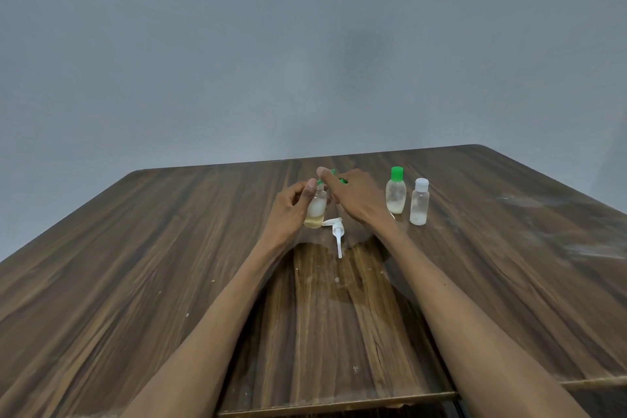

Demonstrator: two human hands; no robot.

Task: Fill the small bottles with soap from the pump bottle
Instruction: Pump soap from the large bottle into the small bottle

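Roughly midway: left hand (288, 205) grips an uncapped clear bottle (316, 210) mid-worktop, amber soap only in its bottom part. Right hand (353, 195) pinches what looks like a green cap (342, 180) by its neck. Two capped bottles (396, 192) (419, 202) stand right, both low. White plastic pump head (336, 231) lies on the wood-grain worktop (135, 265); its bottle isn't visible.

Green item (342, 180) behind the right hand (353, 197) — mostly hidden, only slivers show, cannot tell if it is a cap or a bottle. Open small bottle (316, 210) left of that hand: left hand (288, 210) covers its left side, neck partly behind fingertips. Grip on the green item not visible. Bench (135, 265) cut off by the frame's left, right and bottom edges — both forearms too.
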